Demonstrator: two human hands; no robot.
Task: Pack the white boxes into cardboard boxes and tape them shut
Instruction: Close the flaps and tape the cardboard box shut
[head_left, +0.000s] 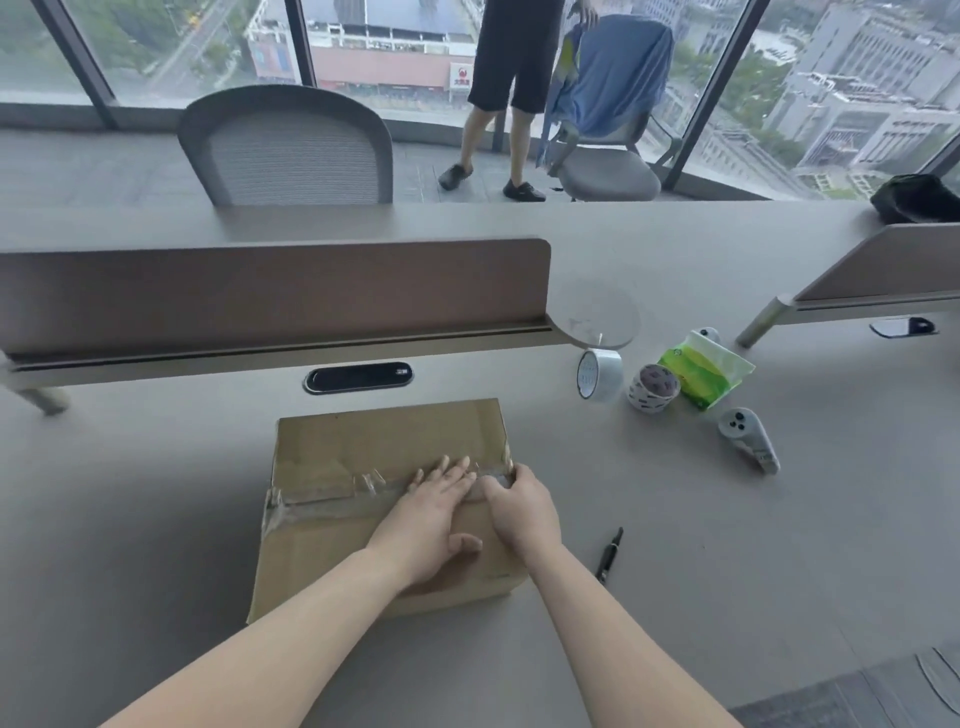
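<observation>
A closed cardboard box (363, 447) lies on the grey desk in front of me. A strip of clear tape (332, 493) runs across its top seam from the left edge to the right edge. My left hand (431, 514) lies flat on the tape near the right end, fingers spread. My right hand (519, 506) curls over the box's right edge, pressing the tape end down there. No white boxes are in sight. A roll of clear tape (599, 381) stands on edge to the right, beyond the box.
A black pen (609, 555) lies right of the box. Further right are a patterned tape roll (652, 387), a green packet (704, 370) and a grey controller (748, 439). A desk divider (270, 291) stands behind the box. A person stands by a chair at the window.
</observation>
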